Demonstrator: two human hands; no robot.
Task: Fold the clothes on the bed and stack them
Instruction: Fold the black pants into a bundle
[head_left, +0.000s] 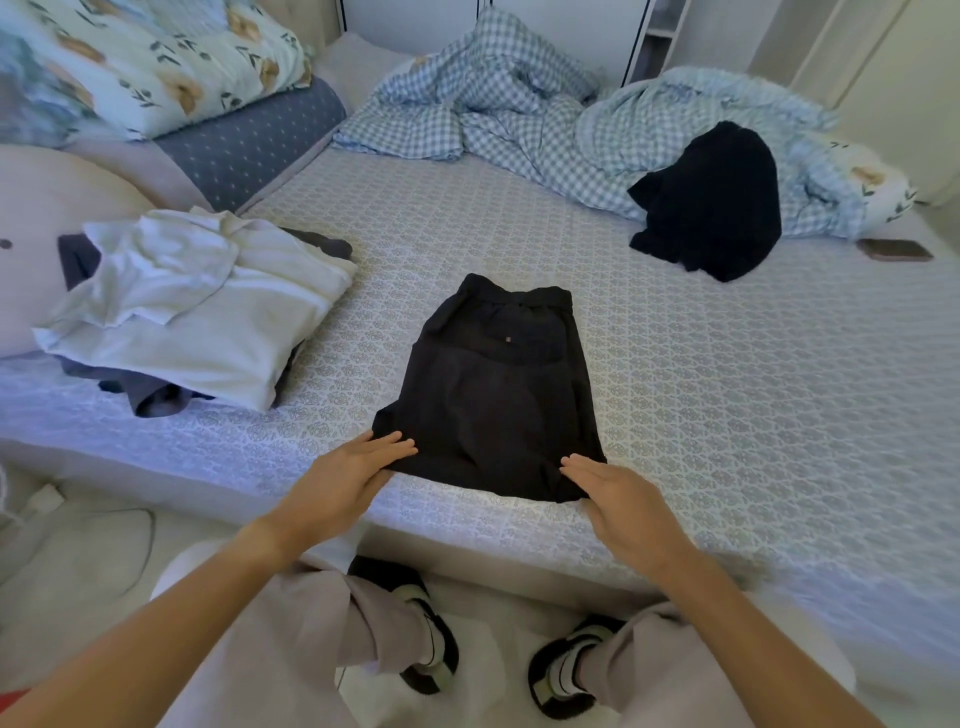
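Observation:
A pair of black shorts (498, 389), folded in half lengthwise, lies flat on the patterned bed sheet (727, 389) near the front edge, waistband away from me. My left hand (348, 470) rests with straight fingers on the shorts' near left corner. My right hand (618, 493) lies flat at the near right corner, fingertips touching the hem. To the left sits a stack of folded clothes (197, 312) with a white garment on top and grey pieces under it. A crumpled black garment (711, 202) lies at the back right, on the edge of the quilt.
A blue checked quilt (519, 114) is bunched across the back of the bed. Floral pillows (145, 62) and a beige cushion (47, 208) sit at the left. A phone (896, 250) lies at the right edge. My legs and shoes stand against the bed front.

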